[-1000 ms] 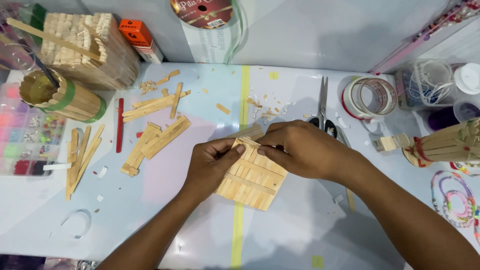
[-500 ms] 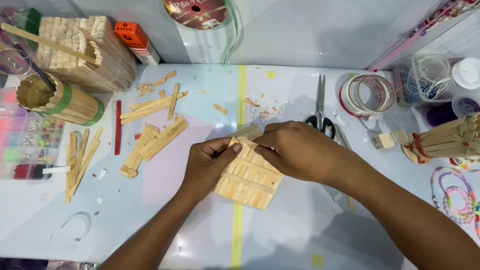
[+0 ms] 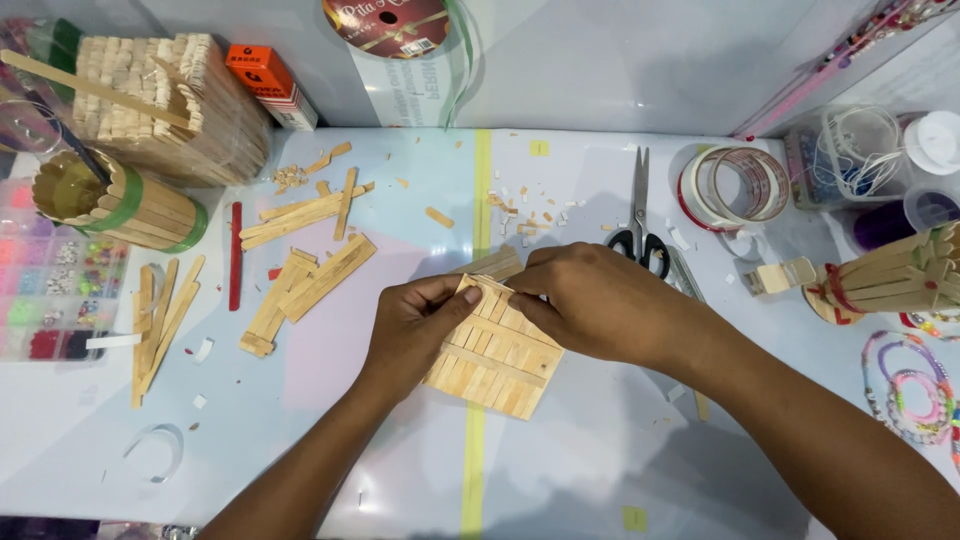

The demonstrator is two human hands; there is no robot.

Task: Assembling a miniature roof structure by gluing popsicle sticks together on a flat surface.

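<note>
At table centre, nearest the camera: flat square panel of pale wooden craft sticks point(image 3: 495, 355), lying tilted across the yellow tape line point(image 3: 472, 455) on the glossy white table point(image 3: 600, 470). Left hand point(image 3: 412, 330) closed on the panel's upper left corner, thumb on top, fingers curled under. Right hand point(image 3: 600, 300) laid palm down over the panel's upper edge, fingertips pinched at the same corner; grip beneath the palm hidden, so cannot tell exactly what is pinched.

Just beyond the hands: short loose stick piece point(image 3: 492, 264) touching the panel's top edge. To the left: loose bundle of pale wooden sticks point(image 3: 305, 285), thin red stick point(image 3: 236, 255), further scattered sticks point(image 3: 160, 320). Behind the right hand: black-handled steel scissors point(image 3: 640, 215), scattered wood chips point(image 3: 525, 212).

Farther back: rolls of clear adhesive tape point(image 3: 735, 185), stick-built cylinder with green band point(image 3: 115, 200), stacked stick house form point(image 3: 170, 100), orange box point(image 3: 270, 85), ribbon spool point(image 3: 400, 25).
</note>
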